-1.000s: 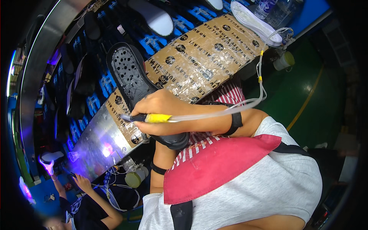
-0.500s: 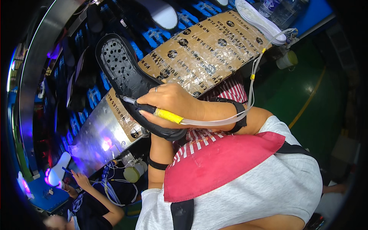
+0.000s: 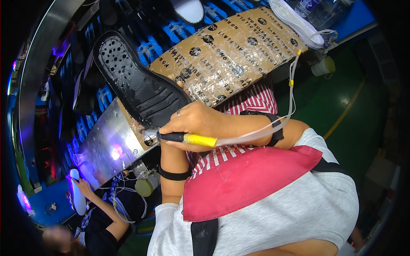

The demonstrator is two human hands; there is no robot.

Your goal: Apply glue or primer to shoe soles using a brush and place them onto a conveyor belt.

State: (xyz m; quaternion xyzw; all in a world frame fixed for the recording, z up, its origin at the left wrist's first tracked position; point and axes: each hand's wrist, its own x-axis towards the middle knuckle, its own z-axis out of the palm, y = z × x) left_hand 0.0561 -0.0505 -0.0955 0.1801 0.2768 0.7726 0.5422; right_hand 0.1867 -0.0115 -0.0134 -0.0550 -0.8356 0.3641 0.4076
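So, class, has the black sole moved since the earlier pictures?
Yes: the black sole has shifted left, judged against the cardboard.

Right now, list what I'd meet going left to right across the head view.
Co-worker's white sole → black shoe sole → yellow-wrapped tool handle → white shoe sole at upper right → yellow floor line.

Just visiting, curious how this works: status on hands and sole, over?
Right hand gripping yellow-and-black tool. Left hand, mostly hidden, holding black sole. Right hand covers part of sole's near end.
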